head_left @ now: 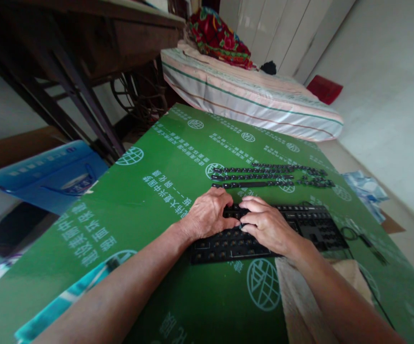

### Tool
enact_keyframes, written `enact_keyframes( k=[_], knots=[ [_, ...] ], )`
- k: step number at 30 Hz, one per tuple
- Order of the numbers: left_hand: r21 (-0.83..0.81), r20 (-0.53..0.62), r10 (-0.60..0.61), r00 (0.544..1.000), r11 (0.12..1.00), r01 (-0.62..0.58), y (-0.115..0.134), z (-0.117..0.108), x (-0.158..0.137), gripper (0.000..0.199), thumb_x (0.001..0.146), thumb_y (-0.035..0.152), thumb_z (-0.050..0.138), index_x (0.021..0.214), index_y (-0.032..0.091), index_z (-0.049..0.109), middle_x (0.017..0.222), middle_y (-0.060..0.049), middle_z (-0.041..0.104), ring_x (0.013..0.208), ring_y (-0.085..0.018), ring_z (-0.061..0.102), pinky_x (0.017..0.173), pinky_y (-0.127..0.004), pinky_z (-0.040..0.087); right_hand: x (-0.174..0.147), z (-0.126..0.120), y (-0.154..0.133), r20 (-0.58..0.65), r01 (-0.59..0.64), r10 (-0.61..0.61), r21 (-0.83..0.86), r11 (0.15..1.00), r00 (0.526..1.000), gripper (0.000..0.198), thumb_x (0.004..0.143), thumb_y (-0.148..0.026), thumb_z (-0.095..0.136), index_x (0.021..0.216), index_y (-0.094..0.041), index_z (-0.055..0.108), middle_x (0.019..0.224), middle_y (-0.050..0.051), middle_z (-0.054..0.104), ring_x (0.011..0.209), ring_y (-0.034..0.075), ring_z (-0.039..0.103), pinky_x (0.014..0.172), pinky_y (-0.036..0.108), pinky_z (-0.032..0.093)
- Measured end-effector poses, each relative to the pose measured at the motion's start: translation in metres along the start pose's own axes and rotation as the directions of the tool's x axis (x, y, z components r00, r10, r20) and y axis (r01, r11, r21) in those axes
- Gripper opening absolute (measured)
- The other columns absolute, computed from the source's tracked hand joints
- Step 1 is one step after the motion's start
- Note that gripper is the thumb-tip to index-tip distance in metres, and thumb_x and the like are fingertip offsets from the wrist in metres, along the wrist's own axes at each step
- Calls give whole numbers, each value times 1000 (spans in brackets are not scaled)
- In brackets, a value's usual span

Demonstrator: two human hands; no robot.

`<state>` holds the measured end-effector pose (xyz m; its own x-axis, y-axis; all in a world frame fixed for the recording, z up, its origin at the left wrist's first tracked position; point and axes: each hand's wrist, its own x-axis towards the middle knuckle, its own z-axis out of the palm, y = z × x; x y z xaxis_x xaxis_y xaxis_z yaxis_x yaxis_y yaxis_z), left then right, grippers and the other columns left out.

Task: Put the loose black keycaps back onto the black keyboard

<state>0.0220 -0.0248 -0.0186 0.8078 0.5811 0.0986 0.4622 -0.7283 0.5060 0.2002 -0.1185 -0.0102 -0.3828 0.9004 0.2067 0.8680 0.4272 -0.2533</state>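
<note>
A black computer keyboard (221, 255) lies on the green table, and many of its key positions show bare sockets without keycaps. My left hand (207, 214) rests over its left part, fingers curled toward the far edge and thumb reaching inward. Close to that thumb, my right hand (269, 224) is closed in a pinch over the keys. A small dark bit shows at its fingertips, too small to name. Beyond the keyboard, loose black keycaps (251, 177) are laid out in several rows.
The green printed table (164, 191) carries a beige cloth (300, 301) under my right forearm, a teal packet (67, 296) at left, and a cable with a brush-like end (373, 248) at right. A blue bag (49, 172) stands left; a bed (249, 100) is behind.
</note>
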Motion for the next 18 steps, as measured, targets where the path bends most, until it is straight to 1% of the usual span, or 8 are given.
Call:
enact_keyframes(
  k=[4, 10, 14, 18],
  knots=[
    [13, -11, 8, 1000, 1000, -8, 0, 0, 0, 36, 73, 41, 68, 97, 17, 57, 99, -6, 57, 97, -23, 53, 81, -32, 45, 0, 0, 0, -19, -1, 2, 20, 1000, 1000, 12, 80, -16, 62, 74, -19, 72, 108, 10, 66, 116, 25, 52, 97, 44, 46],
    [-3, -13, 15, 1000, 1000, -15, -2, 0, 0, 27, 79, 39, 60, 96, 18, 56, 96, -6, 58, 94, -22, 54, 80, -33, 45, -4, 2, 5, -80, -33, 43, 122, 992, 996, 12, 79, -14, 61, 79, -21, 71, 111, 9, 65, 113, 24, 54, 96, 45, 47],
    [-11, -20, 7, 1000, 1000, -7, -2, 0, 0, 22, 80, 35, 59, 93, 18, 56, 95, -6, 59, 92, -21, 55, 79, -33, 45, -9, 4, 11, -117, -40, 59, 162, 986, 991, 11, 79, -16, 62, 81, -22, 71, 114, 9, 64, 115, 24, 53, 96, 45, 46],
    [-2, -29, 7, 1000, 1000, -7, -1, 0, 0, 17, 81, 31, 58, 91, 17, 56, 92, -5, 59, 90, -21, 55, 78, -32, 45, -11, 7, 12, -130, -34, 55, 161, 986, 990, 9, 78, -16, 64, 81, -21, 71, 116, 9, 62, 118, 24, 51, 97, 44, 46]
  ],
)
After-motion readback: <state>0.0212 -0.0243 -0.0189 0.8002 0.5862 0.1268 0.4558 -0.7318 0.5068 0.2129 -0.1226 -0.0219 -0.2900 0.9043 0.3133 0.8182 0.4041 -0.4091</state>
